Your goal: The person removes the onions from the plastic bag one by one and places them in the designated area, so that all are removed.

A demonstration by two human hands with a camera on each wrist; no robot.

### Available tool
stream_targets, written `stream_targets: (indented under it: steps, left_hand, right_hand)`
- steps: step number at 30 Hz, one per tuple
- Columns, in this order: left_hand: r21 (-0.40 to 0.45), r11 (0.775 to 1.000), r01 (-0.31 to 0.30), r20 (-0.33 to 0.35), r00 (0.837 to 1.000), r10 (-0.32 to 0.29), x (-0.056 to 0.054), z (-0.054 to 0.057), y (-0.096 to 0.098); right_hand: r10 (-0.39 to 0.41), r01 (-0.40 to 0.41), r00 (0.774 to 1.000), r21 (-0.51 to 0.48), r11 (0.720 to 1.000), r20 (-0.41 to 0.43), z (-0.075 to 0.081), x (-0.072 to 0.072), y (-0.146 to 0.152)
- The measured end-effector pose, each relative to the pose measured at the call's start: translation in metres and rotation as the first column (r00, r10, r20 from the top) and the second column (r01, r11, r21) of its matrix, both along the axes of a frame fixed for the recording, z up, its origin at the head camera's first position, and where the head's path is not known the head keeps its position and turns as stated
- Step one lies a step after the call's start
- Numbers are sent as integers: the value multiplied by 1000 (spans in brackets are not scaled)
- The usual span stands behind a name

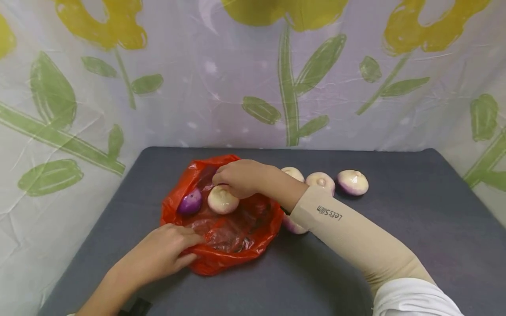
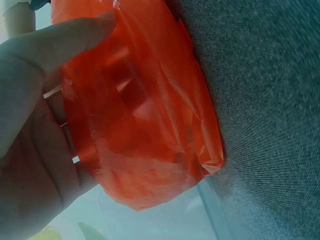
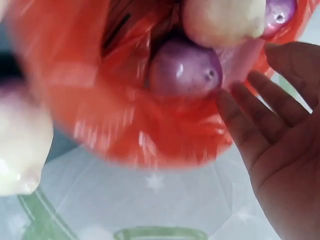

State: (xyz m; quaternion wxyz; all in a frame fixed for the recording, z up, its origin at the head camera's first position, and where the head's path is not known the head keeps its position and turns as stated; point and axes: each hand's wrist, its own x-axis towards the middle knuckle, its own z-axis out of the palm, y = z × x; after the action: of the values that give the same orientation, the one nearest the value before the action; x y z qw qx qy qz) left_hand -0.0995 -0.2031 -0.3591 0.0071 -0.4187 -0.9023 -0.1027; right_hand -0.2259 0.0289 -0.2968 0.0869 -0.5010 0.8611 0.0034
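An open red plastic bag (image 1: pixel 221 263) sits on the table's left half. My left hand (image 1: pixel 170 248) holds its near-left rim, thumb on one side of the plastic (image 2: pixel 135 110) and fingers on the other. Over the bag's far side is my right hand (image 1: pixel 242 177), its fingers loosely extended in the right wrist view. Close by it, inside the bag, lies a white-topped turnip (image 1: pixel 222 202). Another turnip (image 1: pixel 190 202) in there shows its purple side. The right wrist view has a purple turnip (image 3: pixel 185 70) near the fingertips; whether they touch is unclear.
Right of the bag, several purple-and-white turnips stand on the dark grey table (image 1: pixel 395 245); one turnip (image 1: pixel 353 182) sits farthest right. My right forearm partly covers others. A flower-printed curtain (image 1: pixel 189 96) hangs behind and beside the table.
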Motion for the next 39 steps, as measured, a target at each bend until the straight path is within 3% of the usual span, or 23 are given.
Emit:
stream_targets:
  steps: [14, 22, 25, 28, 31, 33, 39]
  left_hand:
    - [-1, 1000, -1, -2, 1000, 1, 1, 2, -1]
    - [15, 1000, -3, 19, 1000, 2, 2, 2, -1]
    - [18, 1000, -1, 11, 1000, 1, 2, 1, -1]
    - [24, 1000, 3, 11, 1000, -3, 2, 1, -1]
    - [33, 999, 4, 18, 1000, -4, 2, 1, 0]
    - [34, 999, 2, 17, 1000, -2, 2, 1, -1]
    - [29, 1000, -1, 26, 1000, 1, 1, 1, -1]
  right_hand:
    - [-120, 132, 989, 166, 977, -82, -22, -6, -14]
    - [-200, 237, 960, 195, 952, -194, -26, -4, -14]
    - [-221, 244, 962, 144, 959, -159, -26, -3, -11]
    - [-244, 249, 968, 106, 963, -53, -27, -2, -7]
    - [-256, 248, 965, 118, 961, 50, -28, 2, -5]
    - [-251, 239, 965, 137, 961, 75, -28, 6, -5]
    - [-203, 220, 972, 162, 962, -116, -33, 27, -5]
